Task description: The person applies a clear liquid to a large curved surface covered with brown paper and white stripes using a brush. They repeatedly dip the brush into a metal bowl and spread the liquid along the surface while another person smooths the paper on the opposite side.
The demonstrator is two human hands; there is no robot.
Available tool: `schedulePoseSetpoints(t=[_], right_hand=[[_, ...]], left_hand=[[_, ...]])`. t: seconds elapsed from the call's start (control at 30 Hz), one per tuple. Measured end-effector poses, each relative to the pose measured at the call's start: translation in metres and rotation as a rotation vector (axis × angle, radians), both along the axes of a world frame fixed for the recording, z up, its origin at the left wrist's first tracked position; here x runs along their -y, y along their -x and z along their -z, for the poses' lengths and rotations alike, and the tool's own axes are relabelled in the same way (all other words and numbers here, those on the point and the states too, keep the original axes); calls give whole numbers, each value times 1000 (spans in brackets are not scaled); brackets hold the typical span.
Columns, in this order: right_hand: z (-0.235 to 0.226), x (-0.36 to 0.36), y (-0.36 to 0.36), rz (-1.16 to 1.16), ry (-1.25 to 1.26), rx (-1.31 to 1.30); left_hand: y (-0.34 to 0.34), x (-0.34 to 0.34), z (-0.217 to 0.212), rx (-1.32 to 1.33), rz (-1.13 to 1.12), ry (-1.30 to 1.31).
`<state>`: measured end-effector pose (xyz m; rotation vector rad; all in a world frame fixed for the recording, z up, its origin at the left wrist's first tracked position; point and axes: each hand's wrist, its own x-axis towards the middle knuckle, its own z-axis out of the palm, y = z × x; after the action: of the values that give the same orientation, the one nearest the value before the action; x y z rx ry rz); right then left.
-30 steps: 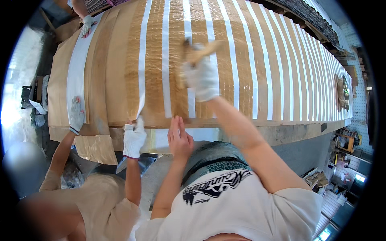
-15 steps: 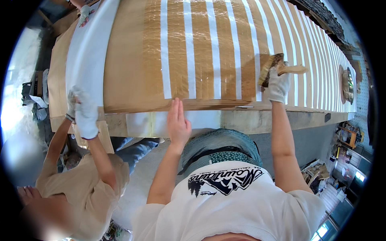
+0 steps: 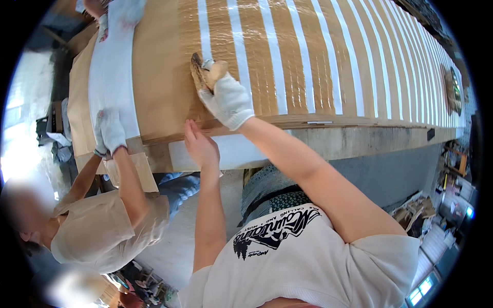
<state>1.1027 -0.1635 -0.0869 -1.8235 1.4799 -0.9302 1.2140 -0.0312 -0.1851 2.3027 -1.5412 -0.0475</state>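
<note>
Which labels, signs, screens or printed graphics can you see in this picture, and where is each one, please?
Shirt print: on the white shirt at the picture's lower middle; dark curved graphic with a tree shape.
Round plaque: far right end of the striped brown sheet; oval, dark with a golden rim.
Bright screens: lower right corner; small bluish-white rectangles.
No packages show.

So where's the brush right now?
The brush is in the gloved right hand, pressed on the brown paper sheet just above the bare left hand.

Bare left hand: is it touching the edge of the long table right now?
Touching. The head view shows the left hand with its fingers pressed flat on the table edge, no gap visible.
</note>
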Motion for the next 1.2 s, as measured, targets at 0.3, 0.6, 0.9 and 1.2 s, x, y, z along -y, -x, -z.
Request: schedulePoseSetpoints(t=[0.3,0.6,0.9,1.2], right_hand=[[22,-9,216,461,174,-285],[-11,6,55,136,120,61],[30,6,225,381,129,-126],[-18,-33,495,957,-147,-265]], left_hand=[[1,-5,-8,68,69,-41],[1,-1,-7,135,93,-118],[10,-7,-6,135,71,-112],[13,-14,-11,-41,50,-55]])
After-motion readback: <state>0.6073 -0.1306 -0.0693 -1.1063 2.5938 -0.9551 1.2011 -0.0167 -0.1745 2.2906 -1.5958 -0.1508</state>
